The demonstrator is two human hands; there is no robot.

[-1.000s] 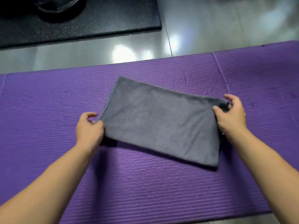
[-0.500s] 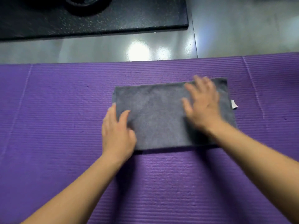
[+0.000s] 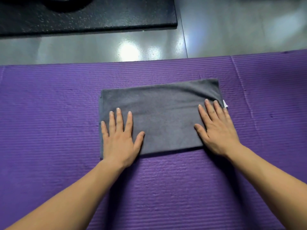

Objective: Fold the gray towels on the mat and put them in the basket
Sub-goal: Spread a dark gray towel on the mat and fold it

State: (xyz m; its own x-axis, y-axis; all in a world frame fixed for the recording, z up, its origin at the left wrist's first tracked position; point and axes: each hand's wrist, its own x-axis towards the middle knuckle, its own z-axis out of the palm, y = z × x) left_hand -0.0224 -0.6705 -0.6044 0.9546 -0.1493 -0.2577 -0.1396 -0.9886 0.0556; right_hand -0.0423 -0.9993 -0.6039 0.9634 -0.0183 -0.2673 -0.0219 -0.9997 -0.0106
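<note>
A gray towel lies flat in the middle of the frame on a purple mat. It is folded into a long box shape. The left hand lies on the lower left part of the towel, near its left edge. Its fingers are straight and spread apart, palm down. The right hand lies on the lower right part of the towel, near its right edge. Its fingers are straight too, and flat on the cloth. The bare middle of the towel shows between the two hands. A small white tag sticks out at the towel's right edge, just beside the right fingertips. Past the mat, at the top of the frame, is a shiny gray floor. A black mat is in the upper left.
</note>
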